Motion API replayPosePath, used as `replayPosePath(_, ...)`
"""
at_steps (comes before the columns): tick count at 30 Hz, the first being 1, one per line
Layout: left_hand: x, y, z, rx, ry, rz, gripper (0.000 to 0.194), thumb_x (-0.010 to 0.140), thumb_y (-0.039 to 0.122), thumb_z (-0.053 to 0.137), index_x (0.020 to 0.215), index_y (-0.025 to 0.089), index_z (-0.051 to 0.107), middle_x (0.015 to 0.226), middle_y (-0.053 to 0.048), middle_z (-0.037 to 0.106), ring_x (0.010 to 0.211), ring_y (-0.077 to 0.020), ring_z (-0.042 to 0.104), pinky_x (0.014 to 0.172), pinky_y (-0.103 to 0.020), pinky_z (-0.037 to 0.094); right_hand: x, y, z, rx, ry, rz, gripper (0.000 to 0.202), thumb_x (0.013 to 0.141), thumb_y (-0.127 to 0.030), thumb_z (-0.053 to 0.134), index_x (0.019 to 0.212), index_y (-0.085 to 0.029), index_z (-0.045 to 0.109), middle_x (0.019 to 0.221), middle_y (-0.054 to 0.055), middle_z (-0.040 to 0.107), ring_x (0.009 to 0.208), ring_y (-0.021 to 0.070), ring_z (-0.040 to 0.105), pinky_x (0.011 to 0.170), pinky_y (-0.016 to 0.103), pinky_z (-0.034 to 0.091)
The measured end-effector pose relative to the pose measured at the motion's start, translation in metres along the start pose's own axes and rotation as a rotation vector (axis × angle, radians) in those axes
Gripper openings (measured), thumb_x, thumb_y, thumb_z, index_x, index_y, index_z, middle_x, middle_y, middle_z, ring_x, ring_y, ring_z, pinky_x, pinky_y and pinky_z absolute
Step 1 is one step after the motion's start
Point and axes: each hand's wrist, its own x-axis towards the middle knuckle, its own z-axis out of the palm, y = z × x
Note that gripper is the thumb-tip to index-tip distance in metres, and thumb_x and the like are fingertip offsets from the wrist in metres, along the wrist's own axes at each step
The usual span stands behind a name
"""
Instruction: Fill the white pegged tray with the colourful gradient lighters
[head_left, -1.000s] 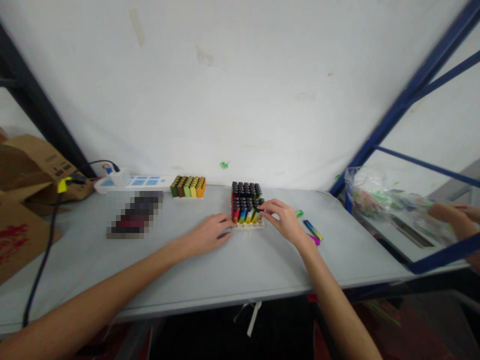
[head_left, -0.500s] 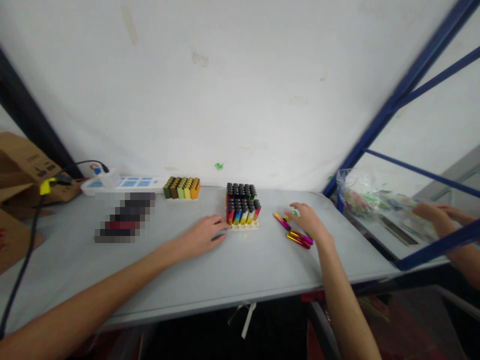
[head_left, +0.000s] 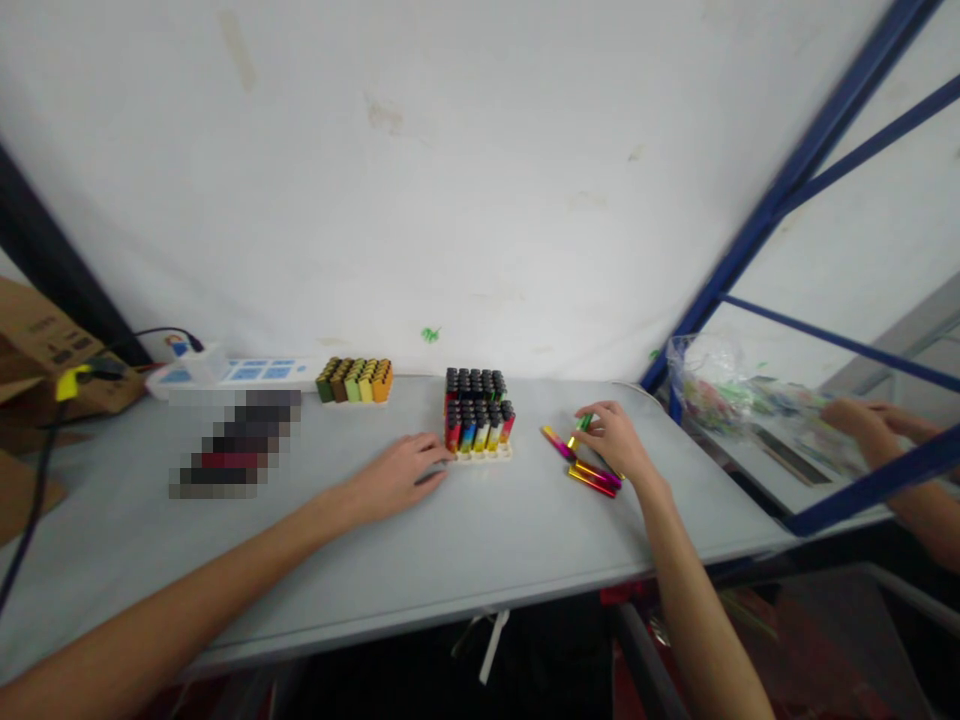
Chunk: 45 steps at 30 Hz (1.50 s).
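A white tray (head_left: 484,455) holds rows of black-topped lighters (head_left: 480,430), upright, in red, blue, yellow and white. At its front left corner lies my left hand (head_left: 401,475), palm down on the table, fingers stretched out and fingertips touching the tray's edge. To the right, my right hand (head_left: 611,440) pinches a shiny green and gold lighter (head_left: 580,430) between thumb and fingers, tilted close to the tabletop. Beside and below that hand lie several shiny lighters (head_left: 592,480) in red, gold and purple. My right hand partly covers them.
A second tray of green, brown and yellow lighters (head_left: 354,382) stands at the back left, near a white power strip (head_left: 255,372). Cardboard (head_left: 45,340) and a cable are far left. Right, past a blue metal frame (head_left: 750,240), are a plastic bag (head_left: 712,390) and another person's hands (head_left: 862,420).
My right hand has closed its fingers on the green and gold lighter, which now stands tilted up. My left hand has stayed at the tray's corner. The whole view has shifted slightly.
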Motion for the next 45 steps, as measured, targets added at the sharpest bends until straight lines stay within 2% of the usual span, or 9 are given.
replayPosePath(3,0.000,0.000,0.000,-0.002,0.003,-0.004,0.023,0.100,0.025,0.054,0.116,0.020,0.069,0.112,-0.009,0.066,0.102,-0.0222,0.064,0.095,-0.035,0.051,0.005,-0.018,-0.003,0.090,-0.001,-0.078,0.023,0.090,-0.033,0.067,0.110,-0.022,0.072,0.113,0.007,0.054,0.078,0.0159,0.072,0.081,0.039,0.065)
replayPosePath(6,0.000,0.000,0.000,-0.007,0.002,0.000,0.022,0.099,0.025,0.054,0.116,0.020,0.069,0.111,-0.009,0.066,0.101,-0.0223,0.064,0.094,-0.035,0.052,0.009,-0.039,-0.008,0.132,0.009,-0.167,0.042,0.091,-0.036,0.067,0.132,-0.028,0.062,0.117,0.008,0.056,0.082,0.0178,0.073,0.084,0.040,0.064)
replayPosePath(8,0.000,0.000,-0.001,-0.005,-0.007,-0.002,0.023,0.099,0.025,0.054,0.116,0.020,0.068,0.111,-0.009,0.065,0.101,-0.0225,0.064,0.094,-0.036,0.052,0.011,-0.055,-0.009,0.149,0.024,-0.206,0.051,0.090,-0.037,0.068,0.139,-0.028,0.056,0.116,0.007,0.060,0.082,0.0183,0.073,0.087,0.041,0.063)
replayPosePath(12,0.000,0.002,-0.002,0.006,-0.026,-0.013,0.023,0.100,0.025,0.054,0.117,0.019,0.068,0.113,-0.010,0.065,0.102,-0.0222,0.063,0.095,-0.036,0.052,0.015,-0.083,-0.003,0.216,0.033,-0.241,0.046,0.091,-0.036,0.067,0.135,-0.026,0.057,0.107,0.006,0.067,0.087,0.0207,0.073,0.086,0.041,0.062)
replayPosePath(17,0.000,0.004,-0.004,0.025,-0.031,-0.006,0.023,0.100,0.025,0.053,0.117,0.019,0.068,0.113,-0.010,0.065,0.100,-0.0213,0.063,0.094,-0.035,0.052,0.014,-0.104,0.014,0.284,-0.005,-0.288,0.040,0.090,-0.031,0.068,0.129,-0.026,0.061,0.108,0.006,0.069,0.090,0.0197,0.070,0.087,0.039,0.061)
replayPosePath(24,0.000,0.002,-0.002,0.021,-0.033,-0.001,0.023,0.100,0.025,0.054,0.118,0.019,0.067,0.111,-0.009,0.064,0.101,-0.0222,0.063,0.094,-0.035,0.051,0.016,-0.114,0.037,0.284,-0.121,-0.361,0.037,0.090,-0.022,0.066,0.127,-0.024,0.062,0.102,0.005,0.068,0.088,0.0170,0.067,0.078,0.033,0.062)
replayPosePath(28,0.000,0.002,-0.002,0.020,-0.036,-0.005,0.024,0.100,0.024,0.055,0.118,0.017,0.067,0.111,-0.010,0.064,0.101,-0.0228,0.063,0.095,-0.036,0.051,0.019,-0.116,0.043,0.234,-0.127,-0.405,0.031,0.089,-0.016,0.065,0.120,-0.022,0.066,0.102,0.006,0.068,0.087,0.0166,0.067,0.079,0.032,0.061)
replayPosePath(37,-0.001,0.002,-0.002,0.025,-0.031,-0.001,0.024,0.099,0.024,0.055,0.118,0.017,0.068,0.111,-0.010,0.064,0.100,-0.0226,0.063,0.093,-0.036,0.052,0.018,-0.116,0.038,0.148,-0.135,-0.416,0.016,0.091,-0.016,0.067,0.106,-0.021,0.070,0.101,0.005,0.069,0.083,0.0163,0.066,0.079,0.032,0.058)
replayPosePath(45,0.000,0.001,0.000,0.017,-0.021,0.004,0.023,0.100,0.025,0.055,0.118,0.019,0.067,0.112,-0.009,0.064,0.101,-0.0220,0.063,0.095,-0.035,0.051,0.014,-0.115,0.031,0.183,-0.183,-0.381,0.015,0.094,-0.021,0.064,0.107,-0.021,0.072,0.104,0.006,0.066,0.084,0.0153,0.068,0.078,0.030,0.059)
